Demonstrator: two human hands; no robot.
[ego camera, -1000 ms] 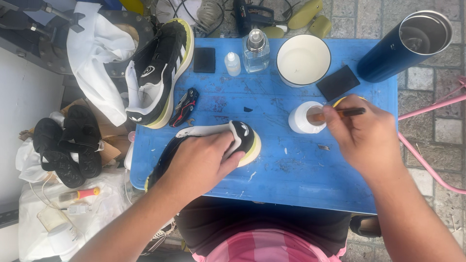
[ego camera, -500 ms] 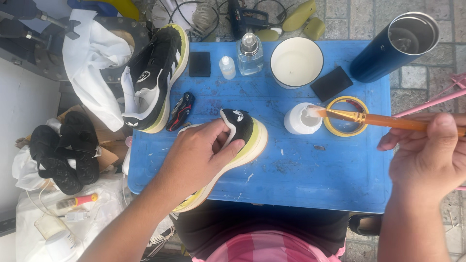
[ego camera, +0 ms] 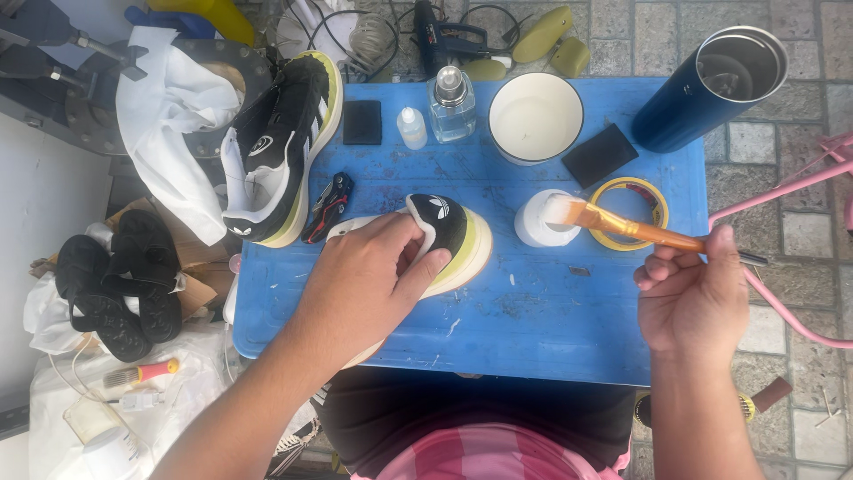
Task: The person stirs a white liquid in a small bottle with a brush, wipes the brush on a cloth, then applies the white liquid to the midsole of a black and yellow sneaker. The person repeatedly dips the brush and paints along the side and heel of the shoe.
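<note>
Head view, looking straight down on a small blue surface [ego camera: 533, 338] set on stone paving. Left hand [ego camera: 364, 284] at centre frame is closed over a black sneaker with yellow-green sole [ego camera: 453, 236], fingers wrapped across the upper near the tongue, pinning it to the surface; toe points toward upper right of the frame. Right hand [ego camera: 693, 302] at right of centre is closed on a flat paintbrush [ego camera: 622, 227] with orange handle, pinched between thumb and fingers; bristle end points left and sits over a small white jar [ego camera: 538, 227], whether it touches the contents I can't tell. The jar sits just right of the sneaker's toe, and a roll of yellow tape [ego camera: 653, 191] lies flat just behind the brush. Upper centre of the frame: white bowl [ego camera: 535, 116], clear glass spray bottle [ego camera: 450, 107], small white dropper bottle [ego camera: 411, 129], black square pad [ego camera: 362, 122]. A second black pad [ego camera: 601, 156] lies between the bowl and the tape roll. Dark blue tumbler [ego camera: 706, 89] stands at upper right corner of the surface, lid off, open top visible. The matching second sneaker [ego camera: 275, 151] rests tilted at the upper left edge of the surface, against a white cloth [ego camera: 169, 116]. A small red-and-black tool [ego camera: 327, 206] lies between the two sneakers. Lower left of the frame, off the surface: pair of black sandals [ego camera: 111, 284]. Pink metal frame [ego camera: 800, 258] at the right edge.
</note>
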